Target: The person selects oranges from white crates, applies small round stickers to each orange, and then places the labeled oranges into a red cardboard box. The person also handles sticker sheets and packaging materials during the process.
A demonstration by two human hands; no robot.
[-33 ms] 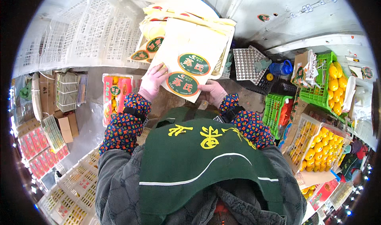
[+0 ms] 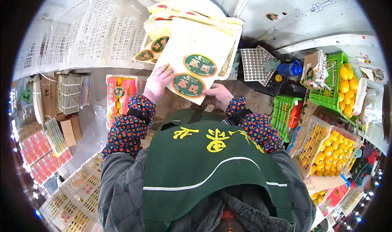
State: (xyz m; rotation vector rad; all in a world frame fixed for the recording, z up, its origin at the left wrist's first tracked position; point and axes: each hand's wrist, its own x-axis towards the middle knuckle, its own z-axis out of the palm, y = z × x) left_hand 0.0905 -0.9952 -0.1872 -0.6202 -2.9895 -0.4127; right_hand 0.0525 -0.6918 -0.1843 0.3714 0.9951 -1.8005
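A cream paper sheet [image 2: 196,40] with two green-and-red oval labels at its near end slants over a white plastic crate [image 2: 230,59]. My left hand [image 2: 158,85], in a thin pale pink glove, grips the sheet's left edge beside the lower label. At the near right corner, my right hand [image 2: 220,96] pinches the same sheet between thumb and fingers. More cream paper [image 2: 161,29] with matching ovals lies in the crate, partly hidden under the sheet. Patterned sleeve covers reach both wrists.
Stacked white crates [image 2: 94,31] line the far left. A red fruit box [image 2: 129,91] stands on the floor left of my hands. On the right are a fruit tray [image 2: 259,64], a blue jug [image 2: 290,69], green crates [image 2: 281,113] and a crate of yellow fruit [image 2: 332,152].
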